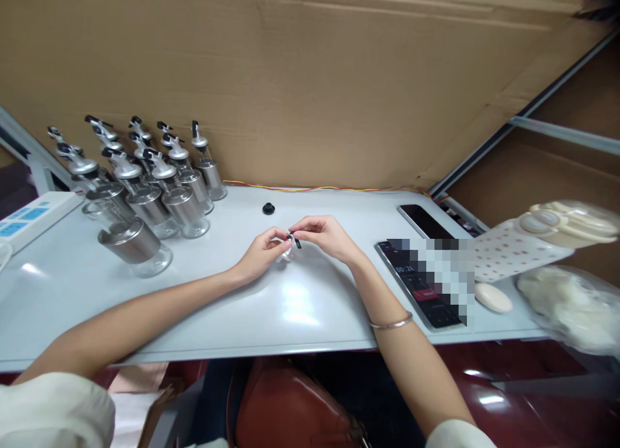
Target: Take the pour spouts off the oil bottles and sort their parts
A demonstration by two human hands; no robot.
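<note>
Over the middle of the white table, my left hand (264, 253) is closed around a small silver pour spout (287, 255), which the fingers partly cover. My right hand (323, 236) pinches the black flip cap (297, 244) at the top of that spout. Beyond the hands a black ring-shaped stopper (268, 208) lies on the table. To the left, an uncapped glass bottle with a steel sleeve (130, 243) stands nearest me. Behind it several similar bottles (181, 206) stand grouped, with silver spouts and black caps fitted.
A white power strip (36, 215) sits at the left edge. On the right are two phones (426, 223), a dotted white flask (518, 248), a cream oval object (493, 297) and a plastic bag (571, 306). A cardboard wall (329, 86) rises behind the table (203, 312).
</note>
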